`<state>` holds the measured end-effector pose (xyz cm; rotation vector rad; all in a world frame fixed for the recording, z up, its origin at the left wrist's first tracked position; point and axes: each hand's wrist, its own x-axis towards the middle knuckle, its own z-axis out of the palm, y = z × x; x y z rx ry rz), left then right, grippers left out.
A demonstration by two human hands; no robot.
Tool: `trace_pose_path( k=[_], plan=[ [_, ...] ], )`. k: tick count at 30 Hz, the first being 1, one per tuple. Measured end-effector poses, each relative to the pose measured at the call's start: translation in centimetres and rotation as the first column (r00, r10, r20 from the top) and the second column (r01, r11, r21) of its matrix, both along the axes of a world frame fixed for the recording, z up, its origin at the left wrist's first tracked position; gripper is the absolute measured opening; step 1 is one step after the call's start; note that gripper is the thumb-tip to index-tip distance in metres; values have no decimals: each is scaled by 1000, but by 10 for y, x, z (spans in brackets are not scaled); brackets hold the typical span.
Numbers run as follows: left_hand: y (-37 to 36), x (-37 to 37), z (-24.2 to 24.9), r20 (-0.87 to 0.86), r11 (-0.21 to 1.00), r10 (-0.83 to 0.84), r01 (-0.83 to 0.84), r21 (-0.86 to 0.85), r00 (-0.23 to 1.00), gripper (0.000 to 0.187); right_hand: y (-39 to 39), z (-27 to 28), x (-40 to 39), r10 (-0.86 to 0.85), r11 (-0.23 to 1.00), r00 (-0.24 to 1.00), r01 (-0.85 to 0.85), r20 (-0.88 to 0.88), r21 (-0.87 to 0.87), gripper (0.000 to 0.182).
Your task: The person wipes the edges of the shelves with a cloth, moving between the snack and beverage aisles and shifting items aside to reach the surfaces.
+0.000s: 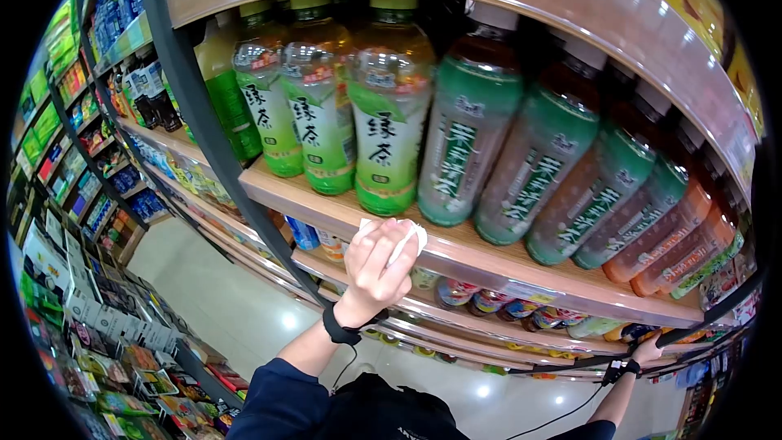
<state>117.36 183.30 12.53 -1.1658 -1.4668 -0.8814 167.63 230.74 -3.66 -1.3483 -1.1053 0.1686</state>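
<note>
My left hand (pixel 377 265) is closed around a crumpled white cloth or tissue (pixel 418 236), which it presses against the front edge of the wooden shelf (pixel 472 254). Just above it stands a green tea bottle (pixel 389 114) with a yellow-green cap, in a row with others like it. Right of that row are dark green-labelled tea bottles (pixel 468 130) with white caps. Far to the right and lower down, my right hand (pixel 648 350) is at the black shelf post (pixel 692 330), its fingers seemingly wrapped round it. Both wrists wear black bands with cables.
Bottles with red and blue labels (pixel 458 292) fill the shelf below. A dark upright post (pixel 199 106) rises left of the tea bottles. Orange-labelled bottles (pixel 664 236) stand at the right end. Packed snack racks (pixel 90 326) line the far side of the tiled aisle (pixel 212 277).
</note>
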Motion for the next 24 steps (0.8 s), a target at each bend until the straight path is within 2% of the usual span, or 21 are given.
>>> trace_pose_path(
  k=[1,2,4,5,6,8,10,11,12,14,15,18,22,24],
  plan=[
    [-5,-8,-1,-14,1000,0,0,-1,1000,29,5,-3,4,-14,1000,1000,14,4,-16,42],
    [-11,-15,-2,-28,1000,4,-4,-2,1000,30,10,-6,6,-85,996,994,82,73,48,43],
    [-22,-30,-5,-46,1000,29,-29,13,999,30,15,-8,11,-58,998,998,58,15,-4,46],
    [-28,-39,-7,-52,998,50,-49,29,997,30,14,-6,12,-110,990,990,117,86,-79,44],
    [-34,-47,-8,-61,997,71,-68,47,996,31,14,-5,10,-128,988,988,135,81,-81,43],
    [-48,-63,-11,-36,992,112,-109,62,993,30,35,-21,25,-132,991,989,132,63,-6,43],
    [-60,-76,-12,-26,988,135,-133,82,990,30,61,-43,45,-137,991,990,137,19,12,54],
    [-65,-84,-14,-37,985,155,-151,87,987,30,56,-39,41,-154,988,988,154,21,7,55],
    [-68,-87,-10,-27,981,167,-163,106,986,21,48,-35,34,-162,986,987,161,-15,-54,56],
    [-78,-103,-11,-28,970,205,-199,142,978,21,30,-18,21,-183,975,980,191,73,-112,50],
    [-84,-109,-9,-24,971,195,-189,146,981,22,40,-26,29,-166,984,984,169,60,-48,51],
    [-99,-127,-4,9,962,201,-199,184,980,25,43,-27,33,-190,963,975,207,112,-171,51],
    [-103,-129,-3,39,955,235,-238,178,971,27,45,-32,34,-181,977,980,189,85,-100,50],
    [-100,-122,-3,128,948,227,-249,199,966,27,46,-33,37,-166,976,979,180,115,-125,50]
  ],
)
